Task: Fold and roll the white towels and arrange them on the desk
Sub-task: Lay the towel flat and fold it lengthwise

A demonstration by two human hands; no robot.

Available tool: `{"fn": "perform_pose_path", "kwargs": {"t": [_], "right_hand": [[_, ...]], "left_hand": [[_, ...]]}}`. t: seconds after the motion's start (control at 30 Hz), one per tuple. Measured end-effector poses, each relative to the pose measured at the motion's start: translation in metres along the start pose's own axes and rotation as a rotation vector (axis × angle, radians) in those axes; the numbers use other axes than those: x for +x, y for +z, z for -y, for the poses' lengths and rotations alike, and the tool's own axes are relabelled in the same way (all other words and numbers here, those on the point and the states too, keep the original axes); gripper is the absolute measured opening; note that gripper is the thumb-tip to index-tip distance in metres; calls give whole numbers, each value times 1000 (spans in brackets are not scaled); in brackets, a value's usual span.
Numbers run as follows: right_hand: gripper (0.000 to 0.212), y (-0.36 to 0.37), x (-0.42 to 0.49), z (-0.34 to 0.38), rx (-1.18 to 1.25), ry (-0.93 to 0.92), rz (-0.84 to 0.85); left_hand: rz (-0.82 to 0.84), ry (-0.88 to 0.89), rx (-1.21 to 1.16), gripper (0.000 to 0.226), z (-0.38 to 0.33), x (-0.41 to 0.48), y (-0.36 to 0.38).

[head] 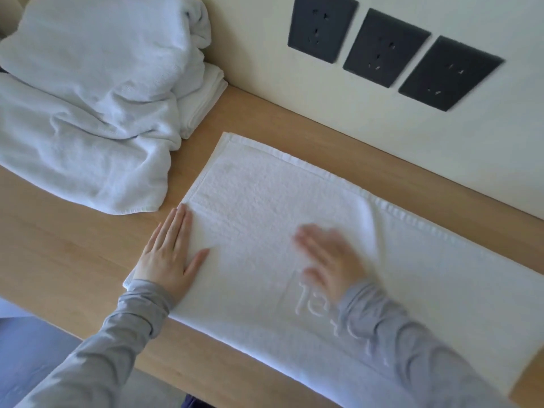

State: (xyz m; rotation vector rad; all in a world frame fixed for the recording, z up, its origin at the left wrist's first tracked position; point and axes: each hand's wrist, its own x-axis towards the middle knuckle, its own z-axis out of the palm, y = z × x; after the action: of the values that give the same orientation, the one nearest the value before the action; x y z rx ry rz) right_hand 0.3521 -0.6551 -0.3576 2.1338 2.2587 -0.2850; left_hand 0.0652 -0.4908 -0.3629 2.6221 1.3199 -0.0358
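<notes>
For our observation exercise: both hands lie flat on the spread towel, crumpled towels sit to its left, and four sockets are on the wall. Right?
No: the head view shows three sockets on the wall, not four. Left hand and right hand do lie flat on the spread towel, crumpled towels to its left.

only writing is some raised lettering point(309, 301) woven into the flat white towel point(256, 201), half under my right sleeve point(397, 334), can't read it
</notes>
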Motion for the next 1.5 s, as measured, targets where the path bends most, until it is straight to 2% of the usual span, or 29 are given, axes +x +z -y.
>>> {"fn": "perform_pose_path", "kwargs": {"t": [0.13, 0.23, 0.3, 0.37, 0.43, 0.5, 0.57, 0.63, 0.77, 0.93, 1.0, 1.1, 1.2, 1.3, 1.4, 1.5], "right_hand": [[67, -10, -26, -123, 31, 525, -30], [67, -6, -28, -142, -4, 683, 24], [60, -8, -25, -132, -43, 708, 22], [60, -14, -25, -106, -11, 676, -41], [59, -15, -28, -60, 66, 534, -129], [54, -6, -40, -4, 94, 310, -172], [51, 8, -55, 30, 68, 151, -121], [52, 14, -69, 26, 51, 110, -55], [58, 6, -79, -39, 18, 187, -7], [62, -2, -110, -159, 56, 690, 53], [62, -3, -115, -174, 81, 783, 80], [60, -8, -111, -162, 144, 806, 66], [55, -17, -125, -132, 261, 856, -64], [50, -25, -162, -88, 356, 998, -395], [47, -23, -217, -54, 438, 1277, -651], [45, -9, -264, -27, 670, 1649, -762]], "left_hand": [[4, -7, -2, 83, -3, 0, -2], [-7, -59, 23, 82, -13, -1, -7], [-53, -101, 17, 76, -38, -7, -10], [-87, -68, -71, 70, -85, -18, -9], [-63, 54, -126, 66, -139, -31, 0], [-16, 142, -129, 64, -179, -39, 11], [20, 142, -106, 67, -193, -41, 18], [25, 146, -59, 75, -191, -42, 25], [44, 115, -37, 74, -188, -42, 35], [38, 92, -12, 70, -189, -41, 37], [31, 96, -19, 69, -189, -41, 38], [24, 101, -32, 69, -189, -41, 39], [27, 106, -31, 69, -190, -41, 39], [34, 117, -30, 71, -190, -41, 39], [38, 126, -32, 72, -189, -42, 39], [33, 128, -45, 75, -192, -43, 40]]}}
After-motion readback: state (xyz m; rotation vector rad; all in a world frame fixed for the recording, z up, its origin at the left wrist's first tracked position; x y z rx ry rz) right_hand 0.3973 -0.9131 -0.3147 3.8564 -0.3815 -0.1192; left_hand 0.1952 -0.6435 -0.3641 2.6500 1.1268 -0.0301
